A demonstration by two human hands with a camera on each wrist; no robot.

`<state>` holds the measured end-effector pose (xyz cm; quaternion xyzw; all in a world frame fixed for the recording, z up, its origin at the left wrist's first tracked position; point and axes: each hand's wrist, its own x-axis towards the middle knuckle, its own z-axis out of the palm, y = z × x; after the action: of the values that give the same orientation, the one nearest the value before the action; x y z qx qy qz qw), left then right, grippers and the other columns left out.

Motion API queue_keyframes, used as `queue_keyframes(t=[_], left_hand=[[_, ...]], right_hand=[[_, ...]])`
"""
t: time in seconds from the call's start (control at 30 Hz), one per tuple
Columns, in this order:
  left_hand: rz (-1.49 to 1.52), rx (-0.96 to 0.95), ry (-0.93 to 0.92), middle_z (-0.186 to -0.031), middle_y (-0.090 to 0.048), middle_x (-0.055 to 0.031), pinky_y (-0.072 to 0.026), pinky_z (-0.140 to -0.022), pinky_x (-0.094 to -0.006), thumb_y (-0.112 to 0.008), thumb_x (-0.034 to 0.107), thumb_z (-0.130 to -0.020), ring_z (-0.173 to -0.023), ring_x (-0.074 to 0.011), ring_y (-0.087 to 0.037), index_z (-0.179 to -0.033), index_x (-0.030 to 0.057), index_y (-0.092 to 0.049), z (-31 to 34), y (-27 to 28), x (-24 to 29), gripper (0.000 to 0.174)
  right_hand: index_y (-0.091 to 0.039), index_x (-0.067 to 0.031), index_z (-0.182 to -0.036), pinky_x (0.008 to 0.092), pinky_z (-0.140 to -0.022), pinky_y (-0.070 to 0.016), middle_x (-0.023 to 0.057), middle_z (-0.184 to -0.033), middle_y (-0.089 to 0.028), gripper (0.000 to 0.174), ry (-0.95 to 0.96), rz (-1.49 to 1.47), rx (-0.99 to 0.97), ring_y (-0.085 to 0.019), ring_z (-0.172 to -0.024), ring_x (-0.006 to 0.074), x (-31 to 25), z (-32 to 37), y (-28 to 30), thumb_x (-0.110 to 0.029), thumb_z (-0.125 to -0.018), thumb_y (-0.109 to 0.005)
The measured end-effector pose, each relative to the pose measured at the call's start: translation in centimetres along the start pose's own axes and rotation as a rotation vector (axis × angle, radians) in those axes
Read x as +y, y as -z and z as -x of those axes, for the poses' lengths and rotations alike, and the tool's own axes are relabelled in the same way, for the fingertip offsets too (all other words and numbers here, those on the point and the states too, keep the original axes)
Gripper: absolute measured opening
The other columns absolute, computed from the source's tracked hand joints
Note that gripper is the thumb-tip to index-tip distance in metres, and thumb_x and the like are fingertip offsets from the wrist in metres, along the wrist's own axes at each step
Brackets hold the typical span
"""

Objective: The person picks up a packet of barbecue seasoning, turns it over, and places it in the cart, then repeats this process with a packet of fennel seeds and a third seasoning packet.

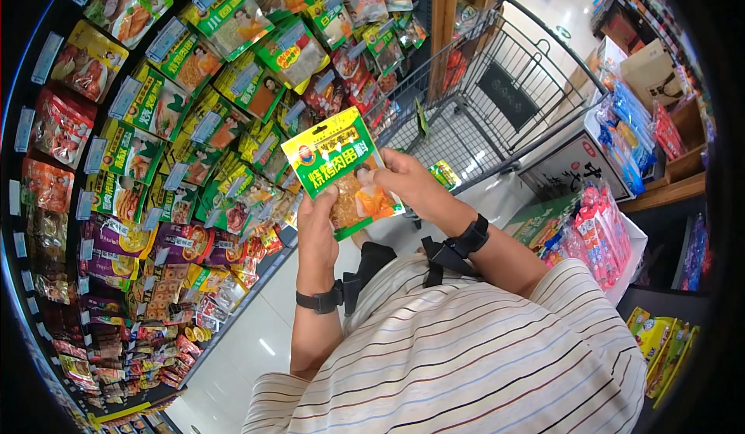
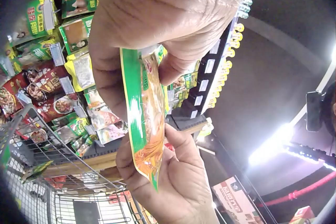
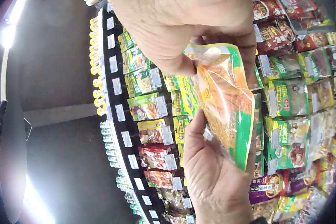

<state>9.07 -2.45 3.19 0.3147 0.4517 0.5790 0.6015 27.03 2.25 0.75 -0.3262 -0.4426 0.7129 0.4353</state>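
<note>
Both hands hold up a green and yellow seasoning packet with Chinese lettering and a see-through window showing brownish contents. My left hand grips its lower left edge, thumb on the front. On the packet's right edge, my right hand pinches with the thumb over the front and the fingers behind. The left wrist view shows the packet nearly edge-on between the two hands. Its printed front and window face up in the right wrist view, where the packet bends slightly.
A tall rack of hanging seasoning packets with price tags fills the left side. Beyond the hands stands a wire shopping cart, with a green packet in it. Pink packaged goods sit in a white bin at right.
</note>
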Motion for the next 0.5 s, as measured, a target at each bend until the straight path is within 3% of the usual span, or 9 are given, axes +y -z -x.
queue_keyframes(t=[0.13, 0.23, 0.5], left_hand=[[0.021, 0.011, -0.001, -0.122, -0.065, -0.007, -0.0453, -0.102, -0.0335, -0.062, 0.013, -0.095, -0.113, -0.0167, -0.06, -0.128, 0.0004, -0.057, 0.01, 0.19, -0.27, 0.035], [0.005, 0.022, 0.0, -0.119, -0.064, -0.0059, -0.0489, -0.094, -0.0311, -0.059, 0.013, -0.097, -0.106, -0.0139, -0.061, -0.127, 0.0015, -0.057, -0.22, 0.56, -0.78, 0.032], [0.017, 0.006, -0.003, -0.121, -0.065, -0.007, -0.0478, -0.098, -0.0326, -0.061, 0.013, -0.096, -0.109, -0.016, -0.061, -0.127, 0.0002, -0.058, -0.03, 0.68, -0.82, 0.033]], right_hand=[[-0.058, -0.001, -0.112, 0.0234, -0.082, -0.0492, 0.0009, -0.102, -0.064, 0.023, -0.011, 0.007, 0.014, -0.059, -0.093, 0.0058, -0.01, 0.13, -0.03, -0.015, -0.094, -0.063], [-0.059, -0.0012, -0.11, 0.0232, -0.081, -0.0489, 0.0005, -0.101, -0.063, 0.022, -0.01, 0.001, 0.017, -0.059, -0.092, 0.0054, -0.45, 0.42, -0.31, -0.016, -0.094, -0.063], [-0.059, -0.0014, -0.108, 0.0227, -0.079, -0.0487, 0.0006, -0.1, -0.063, 0.021, -0.002, -0.003, 0.014, -0.059, -0.092, 0.0048, -0.78, 0.67, -0.64, -0.017, -0.095, -0.063]])
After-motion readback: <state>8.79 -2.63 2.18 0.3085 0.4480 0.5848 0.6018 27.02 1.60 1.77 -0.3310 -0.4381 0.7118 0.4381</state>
